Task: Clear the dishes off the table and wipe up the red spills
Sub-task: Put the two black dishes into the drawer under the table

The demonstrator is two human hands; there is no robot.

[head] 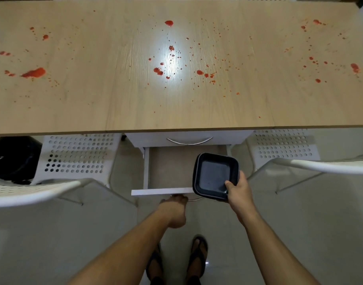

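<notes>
Left hand point(174, 210) grips the drawer point(166, 173) handle below the bench's point(114, 112) near edge, right hand point(239, 191) fingers clamp stacked dishes point(214, 175) above it; lower them flat, rim clear.

- Both forearms are bare to the bottom edge of the view; no sleeves, watch or bands show.
- The left hand point(173, 210) and right hand point(239, 192) wear no gloves or rings.
- The feet wear dark open-toed strap sandals point(198, 254).
</notes>
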